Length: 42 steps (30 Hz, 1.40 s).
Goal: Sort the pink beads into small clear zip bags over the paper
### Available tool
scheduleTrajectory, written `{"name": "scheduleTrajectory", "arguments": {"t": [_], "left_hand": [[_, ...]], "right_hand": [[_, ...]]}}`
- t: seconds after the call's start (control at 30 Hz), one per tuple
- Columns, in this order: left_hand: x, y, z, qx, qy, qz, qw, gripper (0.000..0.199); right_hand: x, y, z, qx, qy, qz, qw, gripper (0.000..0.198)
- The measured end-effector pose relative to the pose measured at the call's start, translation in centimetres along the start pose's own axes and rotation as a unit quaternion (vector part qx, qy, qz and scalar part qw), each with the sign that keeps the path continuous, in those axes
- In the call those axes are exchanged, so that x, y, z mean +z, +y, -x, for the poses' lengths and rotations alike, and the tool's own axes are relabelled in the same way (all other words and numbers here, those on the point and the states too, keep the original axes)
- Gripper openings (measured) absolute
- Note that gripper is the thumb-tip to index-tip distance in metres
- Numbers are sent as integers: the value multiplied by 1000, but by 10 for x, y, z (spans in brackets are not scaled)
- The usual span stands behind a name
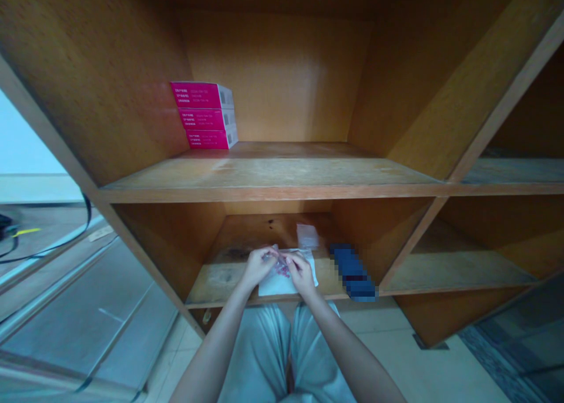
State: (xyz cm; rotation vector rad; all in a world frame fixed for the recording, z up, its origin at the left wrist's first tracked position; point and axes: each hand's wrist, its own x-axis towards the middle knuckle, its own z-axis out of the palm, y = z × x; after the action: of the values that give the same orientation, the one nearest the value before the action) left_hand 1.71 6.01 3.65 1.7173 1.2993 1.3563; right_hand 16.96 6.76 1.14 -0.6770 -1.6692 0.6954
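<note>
Over the lower shelf, my left hand point(258, 265) and my right hand point(300, 270) meet with their fingers closed at the top of a small clear plastic bag point(277, 261). Both hands pinch the bag near its upper edge. Small reddish-pink pieces point(282, 270) show just below my fingers; whether they lie inside the bag or on the sheet under it I cannot tell. Beneath my hands a white sheet point(269, 288) lies at the front of the shelf. Just behind my right hand is a flat, translucent packet point(307, 237).
Three stacked pink boxes point(205, 119) stand at the left of the upper wooden shelf point(282, 174). A dark blue, pixelated object point(353, 272) lies right of my hands. An upright wooden divider point(414, 241) bounds the compartment. At the left is a glass-topped frame point(101, 309) with a black cable point(86, 215).
</note>
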Motion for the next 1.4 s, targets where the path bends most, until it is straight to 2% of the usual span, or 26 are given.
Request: {"name": "scheduleTrajectory", "arguments": {"t": [0.33, 0.83, 1.07, 1.2, 1.4], "left_hand": [[1, 4, -1, 23, 1, -26, 999, 11], [3, -2, -2, 0, -6, -24, 1000, 14], [3, -1, -5, -26, -9, -6, 1000, 15], [4, 1, -5, -25, -17, -6, 1000, 15], [7, 1, -5, -18, -17, 24, 999, 12]], "right_hand": [[1, 6, 3, 1, -2, 2, 1000, 22], [0, 5, 3, -3, -6, -5, 1000, 22], [0, 3, 3, -26, -32, -20, 999, 22], [2, 5, 3, 15, -5, -4, 1000, 21], [6, 8, -1, -15, 13, 38, 999, 11]]}}
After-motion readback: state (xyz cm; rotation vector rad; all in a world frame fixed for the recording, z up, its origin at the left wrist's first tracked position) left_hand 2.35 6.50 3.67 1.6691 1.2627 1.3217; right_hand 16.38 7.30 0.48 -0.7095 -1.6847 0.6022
